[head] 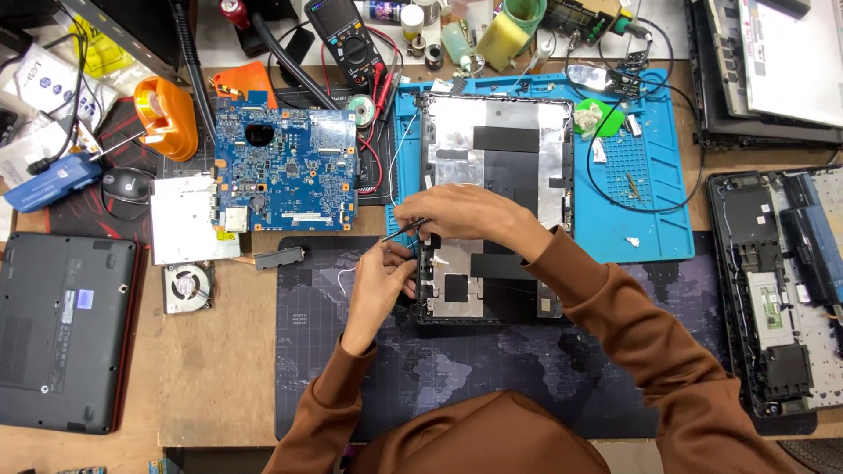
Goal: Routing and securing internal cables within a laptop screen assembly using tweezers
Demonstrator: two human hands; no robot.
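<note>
Workbench with a dark map-printed mat and a blue repair mat, on which lies an opened laptop lid shell, foil-lined and patched with black tape, its near end resting on the dark mat. Left of it sit a blue motherboard, a silver drive, a small fan, an orange tape dispenser and a closed dark laptop; a multimeter lies at the back and a stripped laptop base at the far right.

Risk, as judged: the thin dark tool works at the shell's left edge, just beside fine white wires. A slip caused by too much push could nick a wire, tear the foil or crack the plastic frame; the sleeve lying across the shell could also shift it on the mat.

Pose: the right hand reaches in from the right across the shell, knuckles up, fingers pinched together on the tool. The left hand rises from below, wrist bent, fingers curled closed at the shell's left edge; what exactly they pinch cannot be told.
</note>
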